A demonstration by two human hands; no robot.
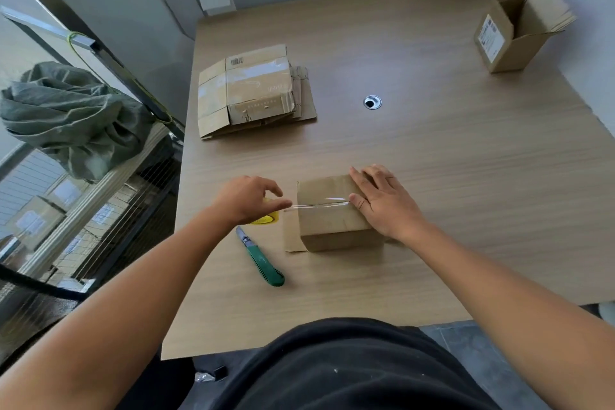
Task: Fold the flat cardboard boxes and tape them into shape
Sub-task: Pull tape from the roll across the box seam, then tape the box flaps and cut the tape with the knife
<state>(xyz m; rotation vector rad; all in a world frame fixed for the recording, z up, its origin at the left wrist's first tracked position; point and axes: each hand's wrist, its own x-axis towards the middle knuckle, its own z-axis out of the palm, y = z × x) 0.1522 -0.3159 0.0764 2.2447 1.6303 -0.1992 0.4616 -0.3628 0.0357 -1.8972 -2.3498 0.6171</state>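
Near the middle of the surface [432, 150] sits the folded box [332, 220], a clear tape strip [319, 206] along its top seam. My right hand [382, 203] lies flat, fingers straight, pressing the tape's right end. My left hand [246, 200] grips the yellow tape roll [268, 219] just left of the box. Green utility knife [263, 260] near-left, flat box stack [253, 93] far left, open box [512, 30] far right.

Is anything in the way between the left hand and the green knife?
Nothing visible does. The green knife lies on the table right beside the left hand, only bare wood between them. That hand grips the yellow tape roll, though.
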